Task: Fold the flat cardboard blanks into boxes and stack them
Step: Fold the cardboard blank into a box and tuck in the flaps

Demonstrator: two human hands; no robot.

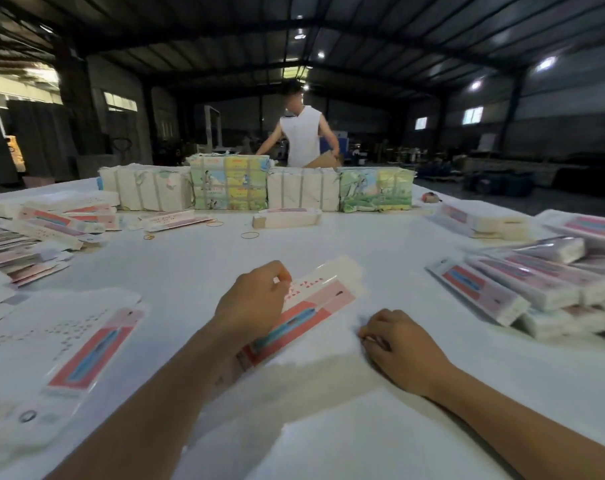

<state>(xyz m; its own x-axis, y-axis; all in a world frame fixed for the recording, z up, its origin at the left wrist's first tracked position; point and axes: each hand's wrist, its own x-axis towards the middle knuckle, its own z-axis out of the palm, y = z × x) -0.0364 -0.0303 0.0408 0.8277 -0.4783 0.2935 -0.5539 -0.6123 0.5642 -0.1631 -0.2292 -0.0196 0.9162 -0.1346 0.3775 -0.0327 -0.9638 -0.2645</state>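
White table under a dim warehouse roof — mid-table near my edge, my left hand pinches the cardboard blank. My right hand rests beside it, fingers curled, holding nothing — folded boxes stacked along the right edge.

Both bare forearms are reaching forward from the bottom edge, the left one crossing in from the lower left, the right one from the lower right. The left hand is curling its fingers and thumb in a pinch, knuckles up. The right hand is lying knuckles up, its fingers curling under toward the left.
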